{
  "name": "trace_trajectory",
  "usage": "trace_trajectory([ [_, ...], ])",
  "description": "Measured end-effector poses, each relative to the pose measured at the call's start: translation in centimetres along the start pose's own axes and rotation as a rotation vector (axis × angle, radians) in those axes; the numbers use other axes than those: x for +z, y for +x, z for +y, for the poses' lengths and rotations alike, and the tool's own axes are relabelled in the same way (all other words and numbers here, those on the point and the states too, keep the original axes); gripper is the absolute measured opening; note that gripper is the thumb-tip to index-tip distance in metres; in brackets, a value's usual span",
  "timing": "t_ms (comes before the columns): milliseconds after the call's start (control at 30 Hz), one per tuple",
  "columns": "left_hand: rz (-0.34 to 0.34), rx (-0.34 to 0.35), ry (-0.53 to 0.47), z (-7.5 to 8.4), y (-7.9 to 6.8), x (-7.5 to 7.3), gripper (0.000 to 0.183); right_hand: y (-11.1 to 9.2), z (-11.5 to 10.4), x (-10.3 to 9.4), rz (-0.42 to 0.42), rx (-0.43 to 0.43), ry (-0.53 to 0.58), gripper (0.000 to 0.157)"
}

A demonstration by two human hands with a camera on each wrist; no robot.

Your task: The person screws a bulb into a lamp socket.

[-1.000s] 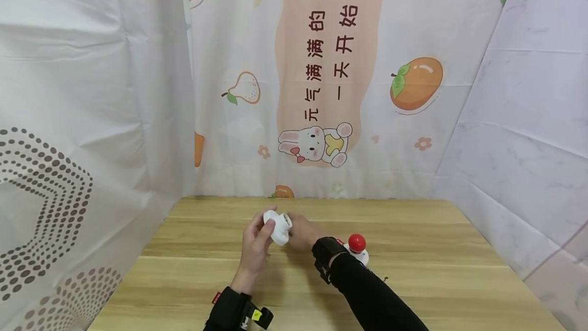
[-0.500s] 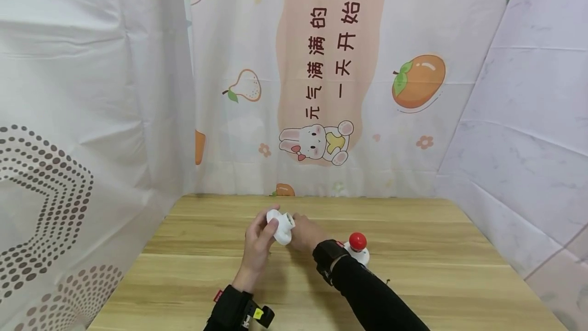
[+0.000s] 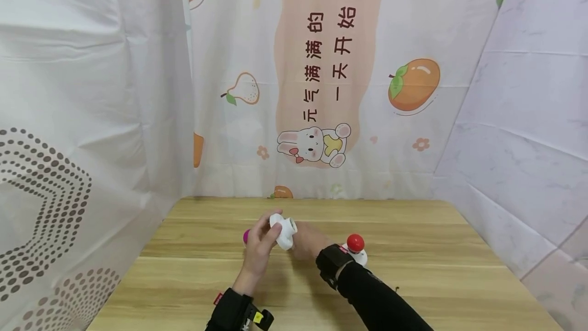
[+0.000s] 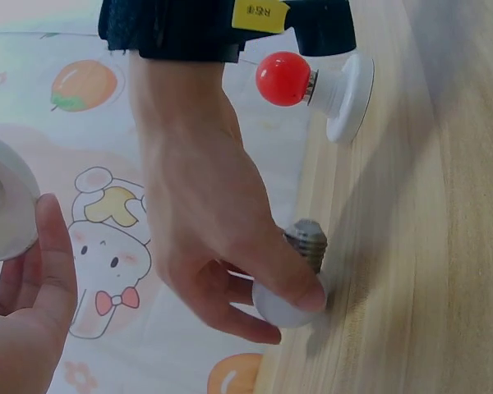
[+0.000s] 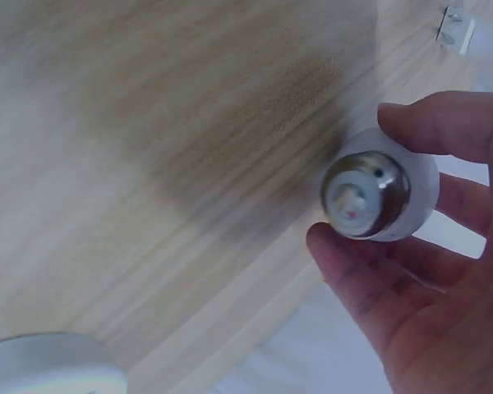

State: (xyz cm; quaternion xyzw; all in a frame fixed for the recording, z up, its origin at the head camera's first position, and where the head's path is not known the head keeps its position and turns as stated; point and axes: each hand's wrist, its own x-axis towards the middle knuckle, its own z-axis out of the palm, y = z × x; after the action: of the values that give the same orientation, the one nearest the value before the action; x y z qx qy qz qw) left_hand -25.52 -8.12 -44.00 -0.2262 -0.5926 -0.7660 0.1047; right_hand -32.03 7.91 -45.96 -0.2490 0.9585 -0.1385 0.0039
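Observation:
In the head view my left hand [image 3: 259, 254] holds a white lamp holder [image 3: 286, 234] up, thumb on its near side and its round socket mouth turned right. The same lamp holder [image 4: 12, 209] is cut off at the left edge of the left wrist view. My right hand [image 3: 312, 240] is just right of it, gripping a white light bulb [image 4: 283, 305] between thumb and fingers. That bulb's metal screw base [image 5: 366, 197] faces the camera in the right wrist view. In the head view the bulb is hidden behind the lamp holder and hand.
A red bulb [image 3: 356, 242] stands in a white lamp holder [image 3: 361, 258] beside my right wrist. A purple round thing [image 3: 246, 237] shows partly behind my left hand. The wooden table [image 3: 413, 239] ends at a printed curtain [image 3: 239, 142].
Both hands have shifted slightly right with the lamp holder between them. The purple round thing has come into sight left of my left hand.

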Motion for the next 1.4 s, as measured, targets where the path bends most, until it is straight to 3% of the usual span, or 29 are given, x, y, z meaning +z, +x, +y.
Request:
trace_trajectory([
  [133, -0.009, -0.001, 0.003, -0.1, 0.0, 0.1, 0.041, -0.8, 0.0, -0.3, 0.017, -0.027, -0.041, 0.027],
  [267, -0.016, -0.009, 0.010, -0.2, 0.0, 0.1, 0.040, -1.6, 0.0, -0.8, 0.014, -0.065, -0.093, 0.010],
  [367, -0.022, -0.015, 0.013, -0.2, -0.1, 0.1, 0.039, -2.2, -0.3, -1.3, -0.015, -0.060, -0.113, 0.005],
  [700, -0.029, -0.039, 0.032, -0.4, -0.2, 0.0, 0.039, -4.1, -1.0, -3.3, -0.061, -0.038, -0.057, 0.032],
  [933, -0.044, -0.045, 0.043, -0.5, -0.2, 0.1, 0.039, -5.6, -0.4, -3.9, -0.018, -0.066, 0.044, 0.033],
  [1133, -0.059, -0.057, 0.038, -0.7, -0.3, 0.2, 0.040, -7.0, 0.4, -4.4, -0.022, -0.025, 0.159, 0.034],
  [1400, -0.066, -0.086, 0.028, -0.8, -0.4, 0.5, 0.040, -9.2, 1.5, -4.4, 0.029, -0.019, 0.202, 0.039],
])
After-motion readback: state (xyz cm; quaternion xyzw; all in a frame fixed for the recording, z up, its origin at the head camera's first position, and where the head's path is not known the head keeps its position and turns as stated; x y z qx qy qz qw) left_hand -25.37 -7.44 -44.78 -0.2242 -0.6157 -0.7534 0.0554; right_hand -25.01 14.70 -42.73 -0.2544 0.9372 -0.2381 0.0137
